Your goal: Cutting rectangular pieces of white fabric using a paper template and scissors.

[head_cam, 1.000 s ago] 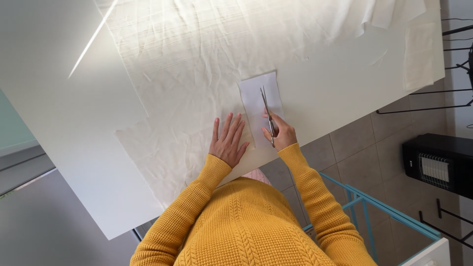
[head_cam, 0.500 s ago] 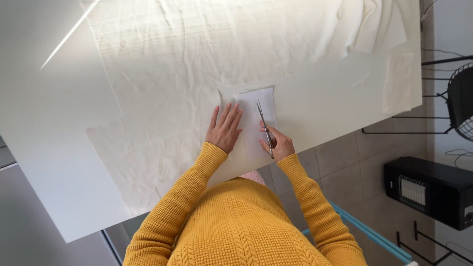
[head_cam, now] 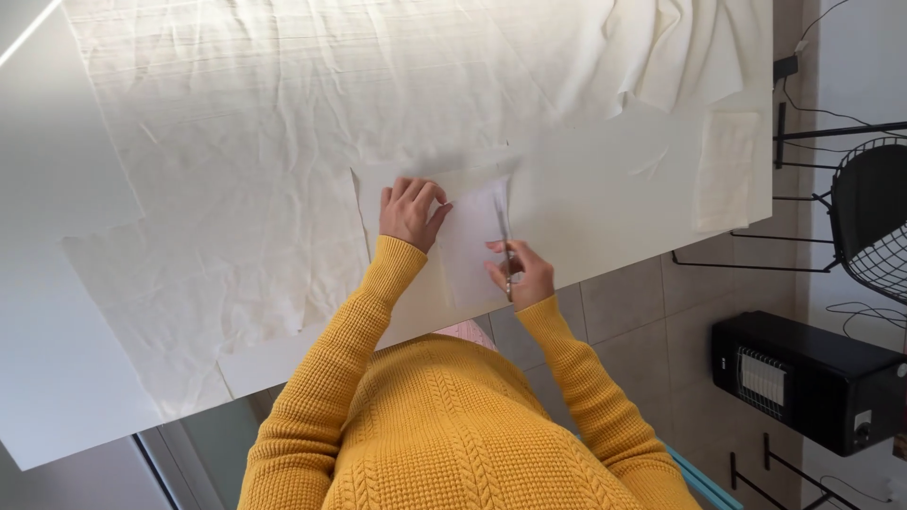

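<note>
A large sheet of cream fabric (head_cam: 283,123) lies spread over a white table (head_cam: 57,312). A white paper pattern piece (head_cam: 468,241) rests on the fabric near the table's front edge. My left hand (head_cam: 409,212) presses flat on the left part of that piece, fingers slightly curled. My right hand (head_cam: 520,274) grips a pair of scissors (head_cam: 505,247) whose blades point away from me along the paper's right edge. Both arms wear mustard knitted sleeves.
More cream fabric is bunched at the table's far right corner (head_cam: 675,57), with a small cut fabric rectangle (head_cam: 726,170) beside it. On the tiled floor to the right stand a black heater (head_cam: 803,378) and a black wire chair (head_cam: 874,217).
The view has shifted, so the table sits differently in frame. My left hand has curled and slid up onto the paper. My right hand keeps the scissors along the paper's right edge.
</note>
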